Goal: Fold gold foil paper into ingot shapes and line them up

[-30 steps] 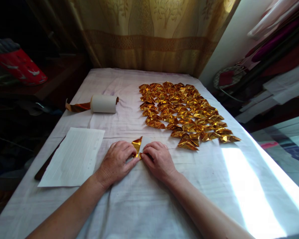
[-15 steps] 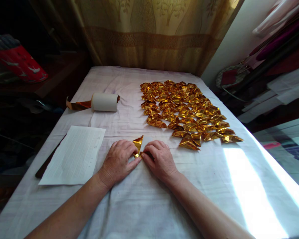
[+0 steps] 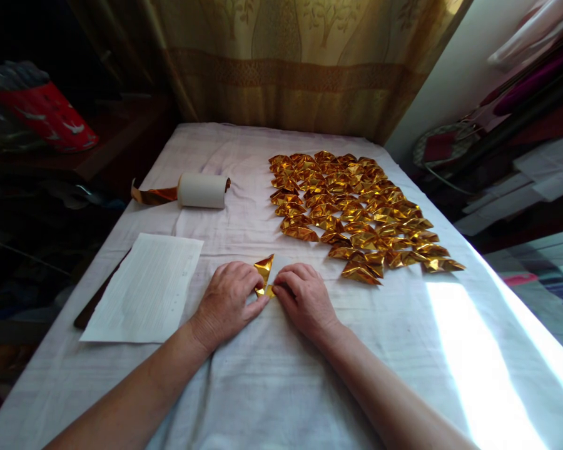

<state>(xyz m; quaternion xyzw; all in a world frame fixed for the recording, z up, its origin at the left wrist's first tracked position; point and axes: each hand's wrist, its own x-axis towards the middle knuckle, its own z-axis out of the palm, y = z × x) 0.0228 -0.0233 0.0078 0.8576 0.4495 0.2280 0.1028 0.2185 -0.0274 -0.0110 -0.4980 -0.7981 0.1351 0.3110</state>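
Note:
A small sheet of gold foil paper (image 3: 264,267), partly folded and pale on its reverse side, lies between my two hands near the middle of the table. My left hand (image 3: 232,295) is closed on its left edge, thumb and fingers pinching the gold flap. On the other side my right hand (image 3: 304,299) pinches the right edge, with the thumb at a small gold corner near the bottom. Fingers hide part of the paper. Beyond my right hand, many folded gold foil ingots (image 3: 351,200) are laid out in rows.
A roll with a pale outside (image 3: 201,190) and a loose copper-coloured strip lies at the back left. A printed white sheet (image 3: 143,290) rests over a dark flat object (image 3: 98,297). A red container (image 3: 51,115) stands on the dark side furniture. Sunlight streaks the cloth-covered table (image 3: 272,387).
My right thumb has shifted slightly away from my left, and more of the small gold corner shows between them. The whole view has moved a little.

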